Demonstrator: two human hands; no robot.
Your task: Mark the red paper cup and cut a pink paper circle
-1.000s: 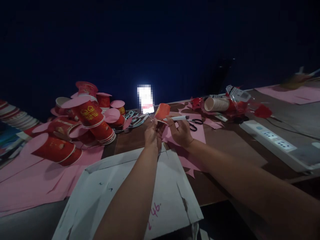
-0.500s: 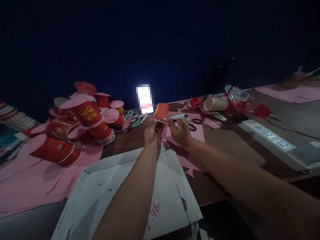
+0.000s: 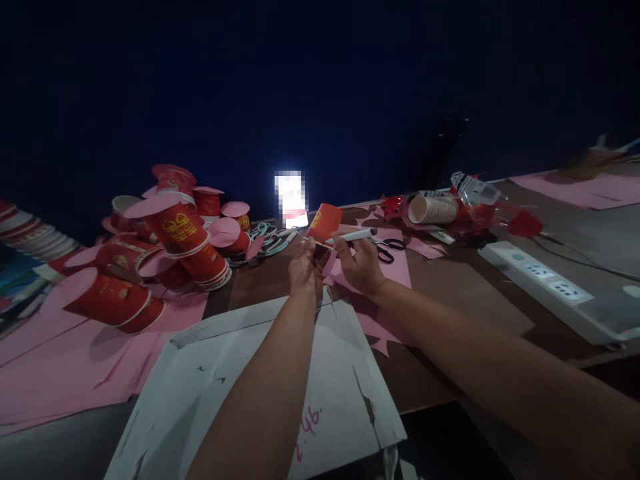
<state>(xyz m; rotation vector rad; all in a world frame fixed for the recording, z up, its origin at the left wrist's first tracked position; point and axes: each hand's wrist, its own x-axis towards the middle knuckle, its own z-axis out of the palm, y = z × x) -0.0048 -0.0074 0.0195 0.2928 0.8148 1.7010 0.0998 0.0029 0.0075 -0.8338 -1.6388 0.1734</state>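
My left hand (image 3: 303,269) is closed on the rim of a red paper cup (image 3: 325,223) with gold print, held tilted above the brown table (image 3: 470,287). My right hand (image 3: 361,265) grips a white marker-like stick (image 3: 353,235), whose left end meets the cup's rim. Both hands hover over a pink paper sheet (image 3: 395,263). Black scissors (image 3: 387,248) lie on that sheet just right of my right hand. A large white paper sheet (image 3: 260,393) lies under my forearms.
A heap of red cups with pink paper discs (image 3: 170,233) fills the left side on pink sheets (image 3: 55,367). A sleeve of stacked cups in plastic wrap (image 3: 440,208) lies at the back right. A white power strip (image 3: 550,287) runs along the right. A bright lit screen (image 3: 290,197) stands behind.
The cup has tipped slightly in my left hand, showing a flatter side. Both hands stay in nearly the same place.
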